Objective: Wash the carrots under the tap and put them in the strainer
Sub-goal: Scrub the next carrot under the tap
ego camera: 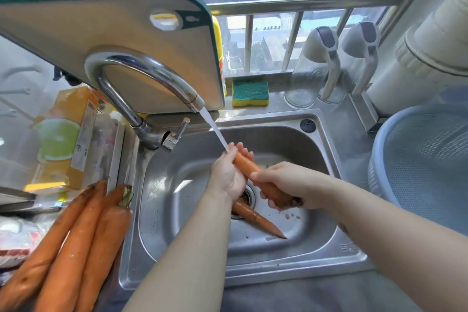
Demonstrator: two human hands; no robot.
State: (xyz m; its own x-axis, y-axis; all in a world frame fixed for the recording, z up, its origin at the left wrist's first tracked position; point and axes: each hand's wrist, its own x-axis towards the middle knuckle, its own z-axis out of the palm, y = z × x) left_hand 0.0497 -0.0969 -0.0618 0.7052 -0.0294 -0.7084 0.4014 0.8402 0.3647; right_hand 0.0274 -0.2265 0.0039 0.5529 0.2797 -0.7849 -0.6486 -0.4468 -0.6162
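Steel sink (pixel 326 134), set below a window, is taken as landmark. Over its basin one carrot (pixel 247 166) is clasped under the tap's (pixel 141 65) stream by left hand (pixel 226 174) and right hand (pixel 283 185), each grip clenched around it. Another carrot (pixel 258 219) is seen by its drain; three carrots (pixel 73 243) are laid left of it, and the strainer (pixel 417 159) is placed to its right.

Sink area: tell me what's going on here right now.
A person is washing a carrot under the running tap, both hands on it: the left hand wraps the narrow end in the stream, the right hand grips the thick end. Another carrot lies in the sink near the drain. Several unwashed carrots wait on the counter to the left. The blue strainer on the right looks empty.
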